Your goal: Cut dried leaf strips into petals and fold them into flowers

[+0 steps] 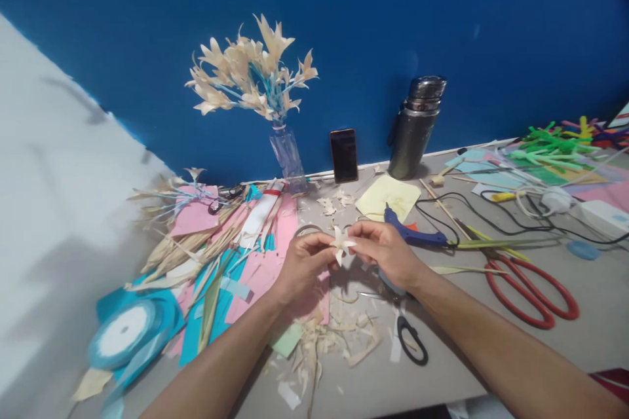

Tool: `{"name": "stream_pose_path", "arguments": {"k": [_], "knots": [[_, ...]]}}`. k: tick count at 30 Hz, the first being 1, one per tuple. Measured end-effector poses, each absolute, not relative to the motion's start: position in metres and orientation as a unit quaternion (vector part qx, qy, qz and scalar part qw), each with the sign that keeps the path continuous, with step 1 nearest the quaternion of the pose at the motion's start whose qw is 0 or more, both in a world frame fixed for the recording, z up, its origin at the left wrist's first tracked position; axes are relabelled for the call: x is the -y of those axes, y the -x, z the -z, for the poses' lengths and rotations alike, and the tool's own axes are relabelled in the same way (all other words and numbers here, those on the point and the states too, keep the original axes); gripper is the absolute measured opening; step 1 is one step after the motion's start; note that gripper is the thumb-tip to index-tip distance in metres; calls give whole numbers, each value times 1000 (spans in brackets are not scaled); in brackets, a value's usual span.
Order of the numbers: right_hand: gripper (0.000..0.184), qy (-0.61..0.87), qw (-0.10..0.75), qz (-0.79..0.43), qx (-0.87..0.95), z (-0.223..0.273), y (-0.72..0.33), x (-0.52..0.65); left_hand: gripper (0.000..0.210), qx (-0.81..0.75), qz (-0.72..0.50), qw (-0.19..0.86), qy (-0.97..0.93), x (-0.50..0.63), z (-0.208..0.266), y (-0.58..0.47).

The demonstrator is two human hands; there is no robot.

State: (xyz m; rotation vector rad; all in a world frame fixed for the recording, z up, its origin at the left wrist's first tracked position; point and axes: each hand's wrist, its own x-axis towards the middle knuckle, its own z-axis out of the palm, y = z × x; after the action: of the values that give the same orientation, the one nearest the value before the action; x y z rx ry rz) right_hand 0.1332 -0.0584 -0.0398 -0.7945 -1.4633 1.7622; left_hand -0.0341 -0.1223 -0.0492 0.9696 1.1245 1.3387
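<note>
A small cream flower [343, 245] with pointed petals is held up above the table between both hands. My left hand [307, 263] pinches its left side between thumb and fingers. From the other side, my right hand [386, 250] grips it at the petals' right edge. Just beyond my right hand lies a blue glue gun [415, 230]. Below the hands, pale husk scraps [339, 337] are strewn over the tabletop, and black-handled scissors [411, 340] rest near my right forearm.
A bottle vase [287, 157] with cream flowers [250, 72] stands at the back, beside a phone [344, 156] and a dark flask [417, 127]. Large red-handled scissors [535, 288] lie right. Blue ribbon [111, 350], coloured paper [255, 275] and dried husks [196, 236] cover the left. A cable [472, 200] crosses the right.
</note>
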Motion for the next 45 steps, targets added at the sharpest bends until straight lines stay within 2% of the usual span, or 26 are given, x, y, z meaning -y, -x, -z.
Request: {"name": "stream_pose_path", "arguments": {"k": [7,12,18,32,39,45], "knots": [[20,314,343,-676,572,42,-133,56,13,-500,-581,555,-324,122,50,35],[24,331,328,-660,589,42,-133,56,11,-500,-590,541,-330,120,46,37],[24,342,312,-659,592,44,-134,56,19,-484,-596,546,-336,116,46,41],[25,343,314,-647,604,44,-134,56,21,-484,-588,554,-335,118,48,39],[28,343,318,-647,602,43,-134,56,17,-502,-607,503,-355,116,51,40],[31,332,325,-653,598,42,-134,56,21,-488,-614,546,-295,119,47,34]]}}
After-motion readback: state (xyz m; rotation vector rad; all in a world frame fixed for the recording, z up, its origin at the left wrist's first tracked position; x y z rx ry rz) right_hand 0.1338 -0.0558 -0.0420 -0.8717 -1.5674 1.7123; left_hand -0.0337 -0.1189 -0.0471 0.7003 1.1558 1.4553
